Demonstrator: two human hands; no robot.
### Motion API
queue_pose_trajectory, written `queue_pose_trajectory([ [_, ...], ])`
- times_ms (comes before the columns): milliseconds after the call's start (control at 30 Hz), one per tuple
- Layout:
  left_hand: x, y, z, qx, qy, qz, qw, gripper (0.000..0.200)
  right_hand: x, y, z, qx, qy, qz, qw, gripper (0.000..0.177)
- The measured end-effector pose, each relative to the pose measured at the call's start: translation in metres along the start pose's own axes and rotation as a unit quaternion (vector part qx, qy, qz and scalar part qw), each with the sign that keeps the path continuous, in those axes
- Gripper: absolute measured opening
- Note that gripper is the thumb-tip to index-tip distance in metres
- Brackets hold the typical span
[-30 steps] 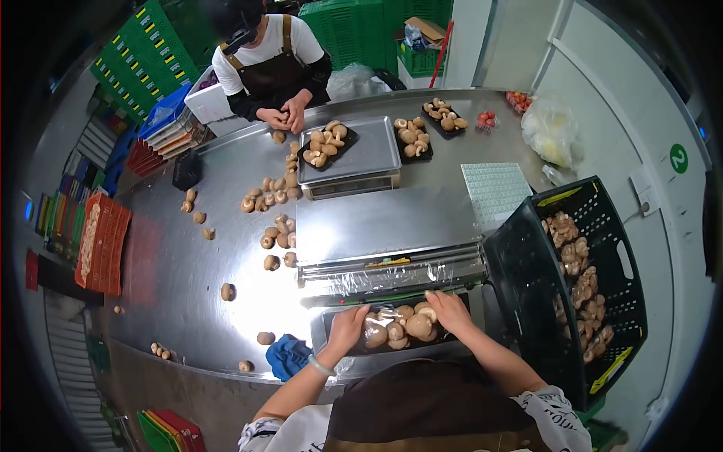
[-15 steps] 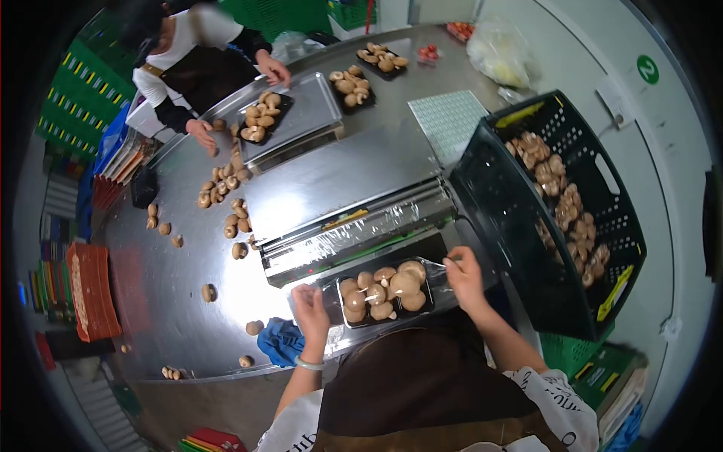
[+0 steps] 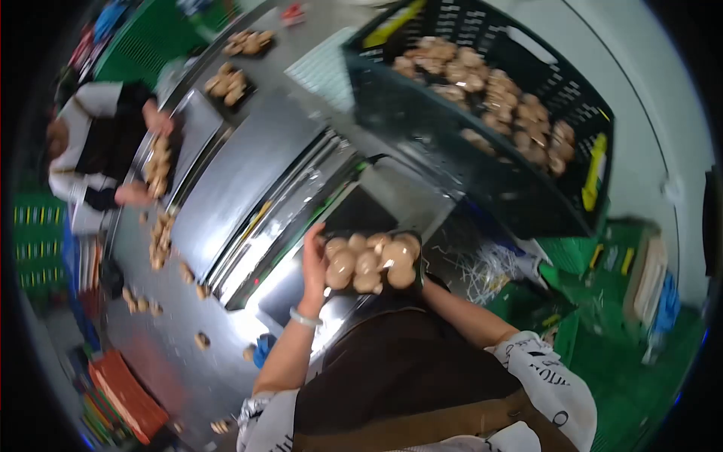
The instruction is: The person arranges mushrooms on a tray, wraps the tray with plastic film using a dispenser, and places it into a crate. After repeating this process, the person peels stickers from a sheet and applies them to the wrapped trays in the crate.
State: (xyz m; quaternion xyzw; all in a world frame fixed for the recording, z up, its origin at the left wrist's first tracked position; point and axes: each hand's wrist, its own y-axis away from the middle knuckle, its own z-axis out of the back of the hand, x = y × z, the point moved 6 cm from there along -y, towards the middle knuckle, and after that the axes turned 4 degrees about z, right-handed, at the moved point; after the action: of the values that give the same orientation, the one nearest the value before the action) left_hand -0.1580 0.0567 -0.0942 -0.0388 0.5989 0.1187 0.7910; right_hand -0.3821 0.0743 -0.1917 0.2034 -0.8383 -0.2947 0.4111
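A black tray of brown mushrooms [image 3: 369, 264], covered with shiny film, is in front of my apron. My left hand [image 3: 313, 260] holds the tray's left end, its fingers along the side. At the right end my right hand [image 3: 426, 283] is mostly hidden by the tray; only the wrist and forearm show well. Just beyond the tray is the wrapping machine [image 3: 263, 181] with its metal top and film roll.
A large dark crate [image 3: 482, 151] with wrapped mushroom trays stands at the upper right. A co-worker's hands [image 3: 135, 193] touch another mushroom tray [image 3: 158, 166] at the left. Loose mushrooms [image 3: 160, 241] and a blue cloth [image 3: 263, 350] lie on the steel table.
My view has turned to the right. My hands have closed in on the tray's ends and lifted it towards me. The co-worker's hands have moved to their tray.
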Motion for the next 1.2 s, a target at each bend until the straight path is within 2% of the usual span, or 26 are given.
queue_pose_trajectory([
  [33, -0.03, 0.008, -0.016, 0.034, 0.161, 0.092, 0.982, 0.04, 0.007, 0.029, -0.021, 0.082, -0.035, -0.074, 0.993, 0.023],
  [67, -0.073, 0.025, -0.031, 0.072, 0.308, 0.194, 0.929, 0.038, 0.022, 0.066, -0.048, 0.192, -0.046, -0.14, 0.97, 0.024],
  [167, -0.116, 0.058, -0.029, 0.153, 0.368, 0.163, 0.903, 0.031, 0.106, 0.174, -0.132, 0.482, -0.049, -0.181, 0.856, 0.028],
  [267, -0.143, 0.067, -0.03, 0.265, 0.366, 0.139, 0.881, 0.028, 0.17, 0.224, -0.18, 0.582, 0.001, -0.15, 0.8, 0.033],
  [300, -0.145, 0.07, -0.038, 0.293, 0.348, 0.146, 0.879, 0.028, 0.182, 0.222, -0.181, 0.571, 0.065, -0.125, 0.809, 0.035],
  [333, -0.146, 0.072, -0.047, 0.319, 0.331, 0.153, 0.875, 0.027, 0.181, 0.195, -0.159, 0.517, 0.25, -0.037, 0.818, 0.034],
  [367, -0.145, 0.075, -0.058, 0.345, 0.311, 0.16, 0.871, 0.026, 0.181, 0.169, -0.135, 0.449, 0.43, 0.017, 0.783, 0.033],
  [400, -0.144, 0.078, -0.067, 0.367, 0.29, 0.167, 0.868, 0.026, 0.212, 0.137, -0.114, 0.357, 0.714, 0.047, 0.6, 0.034],
  [467, -0.142, 0.081, -0.084, 0.408, 0.252, 0.176, 0.86, 0.025, 0.289, 0.177, -0.127, 0.292, 0.504, 0.258, 0.771, 0.038],
  [533, -0.141, 0.076, -0.1, 0.449, 0.206, 0.18, 0.851, 0.024, 0.294, 0.228, -0.163, 0.373, 0.475, 0.384, 0.699, 0.052],
  [600, -0.143, 0.064, -0.117, 0.491, 0.148, 0.165, 0.842, 0.024, 0.255, 0.224, -0.177, 0.43, 0.599, 0.309, 0.6, 0.072],
  [633, -0.145, 0.053, -0.125, 0.513, 0.112, 0.138, 0.84, 0.023, 0.266, 0.218, -0.179, 0.427, 0.602, 0.297, 0.606, 0.075],
  [667, -0.149, 0.037, -0.133, 0.531, 0.072, 0.088, 0.839, 0.023, 0.287, 0.206, -0.163, 0.434, 0.546, 0.177, 0.694, 0.074],
  [733, -0.191, -0.015, -0.152, 0.486, -0.005, -0.21, 0.848, 0.024, 0.348, 0.189, -0.127, 0.296, 0.499, 0.308, 0.754, 0.077],
  [767, -0.228, -0.046, -0.162, 0.423, -0.012, -0.299, 0.855, 0.024, 0.386, 0.181, -0.097, 0.19, 0.536, 0.359, 0.74, 0.081],
  [800, -0.28, -0.073, -0.175, 0.372, 0.003, -0.236, 0.898, 0.02, 0.428, 0.182, -0.067, 0.086, 0.47, 0.459, 0.749, 0.071],
  [833, -0.314, -0.093, -0.202, 0.393, -0.079, -0.156, 0.903, 0.023, 0.47, 0.202, -0.054, 0.021, 0.366, 0.522, 0.77, 0.07],
  [867, -0.345, -0.102, -0.228, 0.408, -0.058, -0.272, 0.87, 0.024, 0.495, 0.202, -0.033, 0.045, 0.226, 0.498, 0.836, 0.072],
  [900, -0.363, -0.11, -0.254, 0.436, -0.091, -0.344, 0.827, 0.027, 0.514, 0.198, -0.014, 0.036, 0.209, 0.496, 0.842, 0.072],
  [933, -0.37, -0.115, -0.282, 0.433, -0.127, -0.454, 0.769, 0.031, 0.524, 0.192, 0.002, -0.022, 0.251, 0.5, 0.828, 0.07],
  [1000, -0.363, -0.12, -0.337, 0.459, -0.205, -0.545, 0.671, 0.034, 0.537, 0.172, 0.032, -0.136, 0.334, 0.5, 0.788, 0.068],
  [1033, -0.35, -0.121, -0.365, 0.465, -0.264, -0.583, 0.612, 0.034, 0.537, 0.16, 0.046, -0.189, 0.381, 0.514, 0.745, 0.072],
  [1067, -0.333, -0.121, -0.389, 0.468, -0.322, -0.615, 0.547, 0.035, 0.532, 0.147, 0.057, -0.22, 0.414, 0.487, 0.737, 0.074],
  [1133, -0.309, -0.119, -0.422, 0.517, -0.315, -0.64, 0.474, 0.036, 0.525, 0.13, 0.069, -0.279, 0.475, 0.435, 0.713, 0.078],
  [1167, -0.295, -0.119, -0.432, 0.541, -0.31, -0.65, 0.434, 0.037, 0.519, 0.121, 0.071, -0.256, 0.473, 0.401, 0.742, 0.085],
  [1200, -0.286, -0.122, -0.438, 0.544, -0.302, -0.645, 0.444, 0.038, 0.512, 0.115, 0.069, -0.242, 0.501, 0.381, 0.739, 0.082],
])
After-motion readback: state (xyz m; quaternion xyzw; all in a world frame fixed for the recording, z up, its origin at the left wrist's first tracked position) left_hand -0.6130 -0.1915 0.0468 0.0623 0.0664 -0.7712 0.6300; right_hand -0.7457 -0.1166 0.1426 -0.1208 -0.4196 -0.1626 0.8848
